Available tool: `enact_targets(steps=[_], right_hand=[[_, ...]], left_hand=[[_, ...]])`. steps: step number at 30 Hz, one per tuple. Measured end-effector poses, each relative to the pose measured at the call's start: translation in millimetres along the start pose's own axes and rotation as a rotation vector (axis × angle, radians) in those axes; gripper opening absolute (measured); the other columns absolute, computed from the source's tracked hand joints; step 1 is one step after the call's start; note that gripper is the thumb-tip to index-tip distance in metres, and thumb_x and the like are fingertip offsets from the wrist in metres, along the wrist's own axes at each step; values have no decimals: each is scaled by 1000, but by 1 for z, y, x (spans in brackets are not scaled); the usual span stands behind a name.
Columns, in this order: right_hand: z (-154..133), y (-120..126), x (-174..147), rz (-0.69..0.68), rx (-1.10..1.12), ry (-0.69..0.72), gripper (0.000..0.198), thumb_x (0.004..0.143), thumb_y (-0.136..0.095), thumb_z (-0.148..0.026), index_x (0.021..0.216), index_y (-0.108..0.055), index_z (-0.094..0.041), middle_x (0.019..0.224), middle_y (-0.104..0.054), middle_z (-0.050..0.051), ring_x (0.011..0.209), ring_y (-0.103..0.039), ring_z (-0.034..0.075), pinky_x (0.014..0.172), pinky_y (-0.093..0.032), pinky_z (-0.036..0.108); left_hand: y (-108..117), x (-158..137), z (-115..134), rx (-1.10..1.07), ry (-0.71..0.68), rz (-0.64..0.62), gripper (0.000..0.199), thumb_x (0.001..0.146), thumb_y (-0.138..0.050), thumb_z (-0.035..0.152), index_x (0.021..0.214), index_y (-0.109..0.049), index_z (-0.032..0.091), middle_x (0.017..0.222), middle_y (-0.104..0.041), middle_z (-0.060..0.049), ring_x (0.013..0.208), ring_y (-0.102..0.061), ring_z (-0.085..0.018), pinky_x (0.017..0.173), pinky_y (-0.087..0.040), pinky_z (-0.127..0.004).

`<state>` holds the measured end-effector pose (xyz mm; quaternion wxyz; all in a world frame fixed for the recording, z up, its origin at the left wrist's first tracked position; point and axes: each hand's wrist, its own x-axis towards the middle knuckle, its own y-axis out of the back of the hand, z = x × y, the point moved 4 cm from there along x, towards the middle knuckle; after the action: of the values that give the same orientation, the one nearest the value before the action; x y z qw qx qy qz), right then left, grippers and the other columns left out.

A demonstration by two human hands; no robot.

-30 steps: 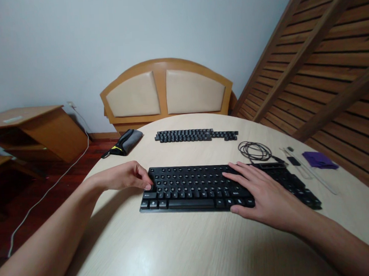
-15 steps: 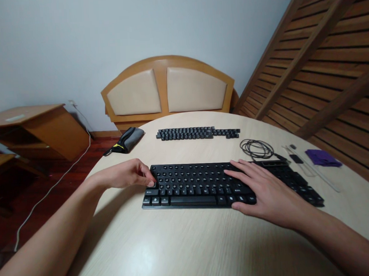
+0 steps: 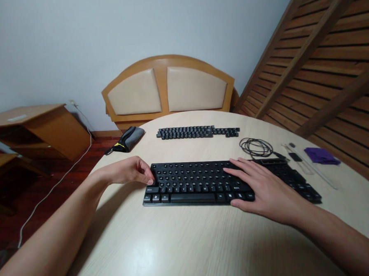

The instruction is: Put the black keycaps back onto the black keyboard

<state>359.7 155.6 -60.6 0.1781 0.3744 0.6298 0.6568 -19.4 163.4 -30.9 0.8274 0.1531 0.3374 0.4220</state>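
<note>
— Left hand, curled, fingertips pinched down on a key at the left end of the keyboard. Gripping nothing loose, as far as can be told; just pressing or pinching at that edge key.

— And the keyboard itself?

— Flat on the round table, near the middle, long axis running left to right across the view. Left end right under the curled fingers, right end angled slightly toward the near edge.

— Further right?

— Right hand, spread open and flat, palm down on the keys right of centre, clasping nothing. Looks like a steadying press, though only a judgement.

— Nearer hand to that left edge key?

— Left, plainly; already touching. Right well apart from it, toward the other end.

— Beyond the keyboard?

— From the left: grey pouch near the far-left rim, then a row of loose keycaps laid parallel to the keyboard and well behind it, a coiled cable just off the back right corner, and a purple cloth far right. Chair behind the table.
</note>
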Motion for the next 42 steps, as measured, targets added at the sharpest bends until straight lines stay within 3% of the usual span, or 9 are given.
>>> enact_targets(steps=[15, 18, 20, 23, 26, 32, 39, 42], right_hand=[[0, 0, 0, 9, 38, -15, 72, 83, -65, -61, 144, -53, -24, 155, -45, 14, 142, -41, 39, 113, -37, 62], [0, 0, 1, 15, 48, -13, 71, 83, -65, -59, 144, -53, -25, 154, -46, 14, 141, -41, 39, 113, -37, 62], [-1, 0, 1, 11, 49, -15, 71, 83, -65, -59, 144, -53, -25, 154, -46, 14, 142, -41, 39, 113, -37, 62], [-1, 0, 2, 4, 53, -21, 72, 83, -65, -60, 144, -53, -25, 155, -45, 13, 142, -40, 38, 114, -37, 60], [-1, 0, 2, 1, 57, -25, 72, 83, -65, -61, 144, -53, -25, 155, -45, 14, 142, -40, 38, 114, -36, 61], [-1, 0, 3, 10, 52, -19, 70, 85, -62, -62, 143, -54, -24, 155, -45, 15, 142, -41, 38, 112, -38, 61], [-1, 0, 2, 10, 67, -20, 71, 85, -63, -63, 144, -53, -25, 154, -46, 14, 142, -40, 38, 112, -37, 62], [-2, 0, 2, 13, 78, -29, 71, 84, -63, -62, 144, -53, -26, 154, -46, 13, 142, -40, 39, 112, -38, 62]], left_hand=[[1, 1, -3, 47, -36, 53, 28, 75, -75, 45, 81, -72, 18, 75, -68, 2, 69, -59, -14, 67, -45, -24], [4, 5, -2, 44, -109, 167, 34, 81, -69, 50, 90, -72, 18, 83, -71, -1, 75, -61, -16, 71, -47, -25], [9, 10, -2, 80, -165, 332, 39, 88, -61, 54, 95, -71, 17, 91, -73, -4, 81, -63, -18, 74, -49, -28], [17, 20, -3, 249, -184, 630, 45, 92, -54, 56, 102, -71, 16, 106, -73, -9, 84, -64, -21, 75, -49, -30], [22, 36, -5, 416, -139, 750, 45, 95, -50, 55, 111, -69, 17, 104, -73, -9, 83, -66, -22, 74, -49, -30], [36, 69, -6, 573, 18, 815, 35, 94, -55, 41, 123, -65, 24, 102, -75, -4, 88, -69, -22, 72, -48, -27], [43, 92, -4, 649, 96, 844, 45, 93, -55, 35, 137, -59, 25, 112, -74, -8, 104, -68, -28, 81, -50, -31], [44, 95, -4, 675, 109, 848, 42, 94, -54, 34, 134, -62, 27, 117, -72, -9, 107, -67, -30, 84, -50, -32]])
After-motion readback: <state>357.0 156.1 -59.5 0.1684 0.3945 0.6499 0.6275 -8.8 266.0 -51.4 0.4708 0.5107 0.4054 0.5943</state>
